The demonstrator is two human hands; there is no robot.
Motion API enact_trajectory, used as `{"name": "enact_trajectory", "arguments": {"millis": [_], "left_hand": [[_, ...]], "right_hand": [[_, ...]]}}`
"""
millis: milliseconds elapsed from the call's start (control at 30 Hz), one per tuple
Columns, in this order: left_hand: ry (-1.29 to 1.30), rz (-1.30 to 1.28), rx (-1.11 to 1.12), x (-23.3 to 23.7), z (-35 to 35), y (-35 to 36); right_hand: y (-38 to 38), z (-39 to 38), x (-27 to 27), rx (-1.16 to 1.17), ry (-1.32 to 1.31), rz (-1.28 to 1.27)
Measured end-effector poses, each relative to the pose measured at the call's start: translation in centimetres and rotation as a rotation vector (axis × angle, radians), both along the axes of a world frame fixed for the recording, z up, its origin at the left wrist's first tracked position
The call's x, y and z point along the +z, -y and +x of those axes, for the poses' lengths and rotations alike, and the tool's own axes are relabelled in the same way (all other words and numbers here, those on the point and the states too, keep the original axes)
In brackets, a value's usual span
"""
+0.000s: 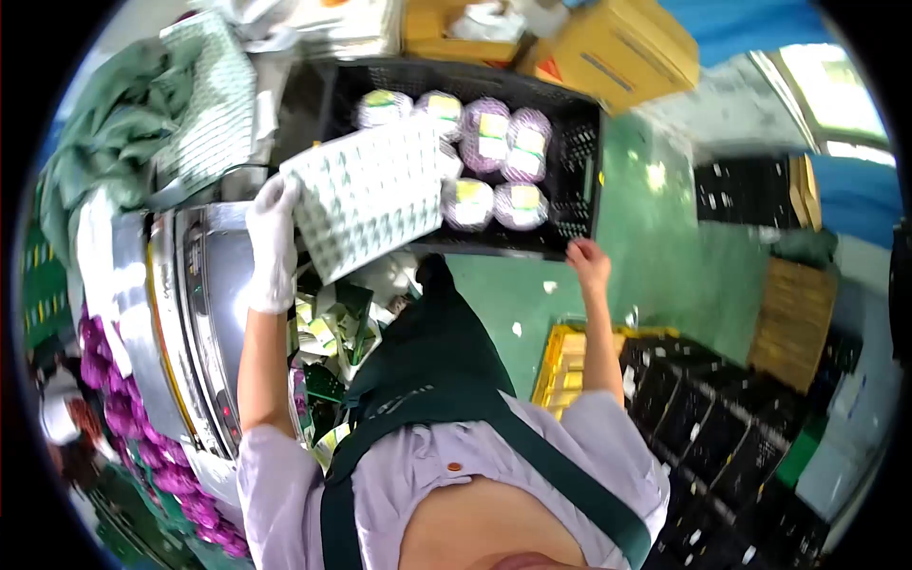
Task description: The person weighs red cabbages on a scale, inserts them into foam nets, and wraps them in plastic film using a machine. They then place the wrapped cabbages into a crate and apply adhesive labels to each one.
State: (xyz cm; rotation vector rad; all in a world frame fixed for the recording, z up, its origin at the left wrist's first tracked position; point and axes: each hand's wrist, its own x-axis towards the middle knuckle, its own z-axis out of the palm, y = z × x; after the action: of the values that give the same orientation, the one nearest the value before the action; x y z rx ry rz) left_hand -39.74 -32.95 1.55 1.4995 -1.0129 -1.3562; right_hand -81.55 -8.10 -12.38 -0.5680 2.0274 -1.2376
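Apron [427, 356], gridded sheet [366, 195], mesh crate [578, 166]

Your left hand [271, 242] wore a white glove. Sheet [366, 195]: was white, gridded with small green labels. Crate [579, 161]: was black mesh. Cabbages [494, 133]: were purple, with yellow-green labels. Your apron [427, 351] was dark green, your shirt [427, 465] pale lilac. Floor [684, 247]: was green.
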Motion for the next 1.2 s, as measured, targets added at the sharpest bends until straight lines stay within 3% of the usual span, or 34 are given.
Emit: {"name": "enact_trajectory", "arguments": {"millis": [200, 367, 400, 467, 533, 600, 667, 733, 767, 800, 833, 867, 900, 933, 967, 1000, 1033, 1067, 1100, 1200], "left_hand": [[-0.273, -0.124, 0.335, -1.5, 5.6, 11.3], [0.025, -0.260, 0.791, -2.5, 11.8, 18.0], [0.204, -0.334, 0.730, -3.6, 13.9, 18.8], [1.054, -0.052, 0.949, -2.3, 13.5, 19.1], [1.351, -0.399, 0.909, -2.6, 11.6, 18.8], [1.140, -0.414, 0.476, -2.2, 7.7, 17.9], [1.089, -0.134, 0.230, -3.7, 2.3, 16.9], [0.971, -0.213, -0.052, -7.9, -0.8, 15.4], [0.969, -0.134, -0.094, -9.1, -2.3, 14.3], [0.963, -0.068, -0.159, -10.3, -3.5, 13.4], [0.998, -0.206, -0.329, -11.5, -3.8, 12.7], [0.706, 0.269, -0.294, -10.3, -5.7, 12.3], [0.407, -0.029, -0.244, -19.9, -1.7, 13.3], [0.509, -0.091, -0.264, -24.0, 0.3, 14.7], [0.622, 0.264, -0.229, -18.2, -2.8, 14.3], [0.529, 0.222, -0.087, -19.2, -2.3, 14.2], [0.743, 0.288, -0.213, -22.3, 0.6, 16.4], [0.730, 0.251, -0.276, -28.7, 5.2, 19.2], [0.286, 0.403, -0.211, -23.2, 1.9, 17.1], [0.265, 0.458, -0.082, -21.9, 0.1, 17.1]], "right_hand": [[-2.2, -4.6, 1.8, 0.036, -0.004, 0.083], [-0.9, -8.8, 1.9, 0.065, -0.002, 0.107], [-0.6, -9.9, 1.5, 0.064, 0.004, 0.128], [0.0, -12.5, 0.4, 0.076, 0.016, 0.149], [0.6, -14.9, -1.4, 0.051, -0.122, 0.205], [1.7, -16.5, -3.3, 0.045, -0.101, 0.245], [4.2, -17.3, -6.0, 0.097, -0.294, 0.195], [6.3, -17.3, -10.5, 0.027, -0.113, 0.173], [8.6, -14.5, -7.1, -0.025, 0.167, 0.088], [9.3, -14.4, -9.8, 0.043, 0.086, 0.107], [12.1, -10.8, -3.3, 0.004, 0.238, 0.202], [12.6, -9.6, -3.1, -0.046, 0.142, 0.217], [12.8, -9.2, -3.8, -0.091, 0.077, 0.236], [13.1, -9.4, -4.7, -0.107, 0.045, 0.350], [13.4, -9.5, -3.2, -0.100, 0.125, 0.319], [13.2, -10.0, -4.5, -0.080, 0.084, 0.333], [13.3, -10.1, -5.4, -0.086, 0.238, 0.289], [13.4, -10.4, -6.4, -0.069, 0.258, 0.255], [13.7, -10.7, -5.1, -0.075, 0.237, 0.315], [14.0, -10.4, -4.5, -0.089, 0.168, 0.395]]}}
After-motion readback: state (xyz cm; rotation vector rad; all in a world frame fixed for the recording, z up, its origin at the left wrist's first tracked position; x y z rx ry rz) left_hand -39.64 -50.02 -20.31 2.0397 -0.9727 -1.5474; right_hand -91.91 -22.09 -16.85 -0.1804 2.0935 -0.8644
